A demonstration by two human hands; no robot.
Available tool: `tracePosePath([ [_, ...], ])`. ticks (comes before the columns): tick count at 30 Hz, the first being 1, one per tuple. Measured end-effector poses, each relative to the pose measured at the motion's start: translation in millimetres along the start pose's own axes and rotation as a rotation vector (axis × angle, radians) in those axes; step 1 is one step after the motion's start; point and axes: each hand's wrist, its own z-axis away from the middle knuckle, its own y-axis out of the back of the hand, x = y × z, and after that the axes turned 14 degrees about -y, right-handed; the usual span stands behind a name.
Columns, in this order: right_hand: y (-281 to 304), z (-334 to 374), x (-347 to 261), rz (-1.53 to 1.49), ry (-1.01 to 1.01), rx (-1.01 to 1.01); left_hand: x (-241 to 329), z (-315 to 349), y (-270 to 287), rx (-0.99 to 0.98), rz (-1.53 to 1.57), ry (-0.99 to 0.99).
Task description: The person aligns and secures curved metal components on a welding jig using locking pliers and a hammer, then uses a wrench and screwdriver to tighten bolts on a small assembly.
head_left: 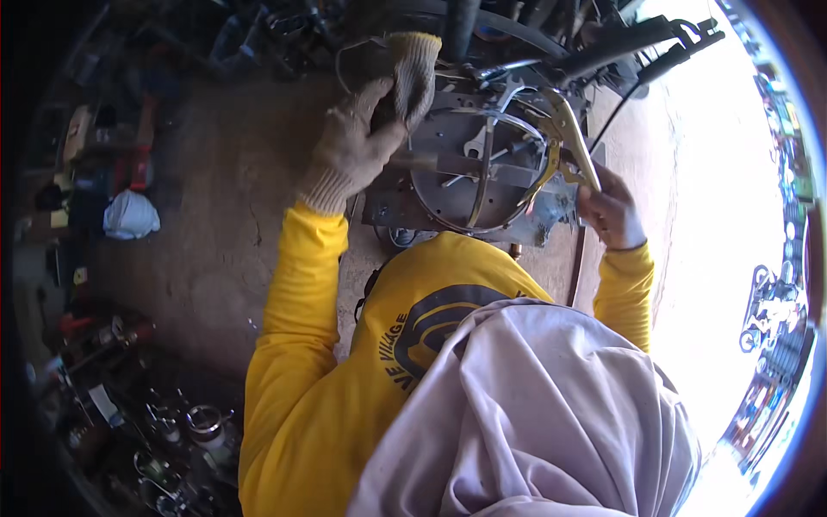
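My left hand (355, 142), in a knit work glove, is closed on a loose work glove (417, 73) with a yellow-edged cuff. It is raised at the left of a dark metal work table (383, 202). My bare right hand (613, 209) is at the table's right side, its fingers curled about the lower end of locking pliers (568, 129). The pliers' jaws are beside a round metal frame (476, 226), a ring with curved bars across it, on the table. An open-end wrench (474, 146) shows through the frame, and another wrench (512, 90) lies behind it.
Dark pipes and metal parts (461, 30) crowd the far edge. A thin black rod (616, 116) slants down at the right. Clutter with a white bag (131, 214) lines the left, and metal pieces (205, 422) lie at the lower left. Bright daylight fills the right side.
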Motion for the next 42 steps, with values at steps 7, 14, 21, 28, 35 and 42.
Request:
tracePosePath([
  [7,-29,43,54,-0.299,0.182,0.085,-91,-53,-44,-0.480,-0.090,0.140],
  [14,-54,68,82,-0.242,0.058,0.311,-72,-65,-64,-0.777,-0.073,0.139],
  [21,-59,76,89,-0.272,0.047,0.372,-54,-51,-43,-0.097,0.007,-0.438],
  [28,-23,82,101,-0.197,-0.064,0.318,65,-8,-50,0.086,0.489,-0.002],
  [35,9,78,87,-0.052,-0.119,0.028,181,45,-157,-0.258,0.939,0.362],
  [42,27,74,105,0.358,-0.200,-0.216,221,60,-193,0.032,1.327,1.196],
])
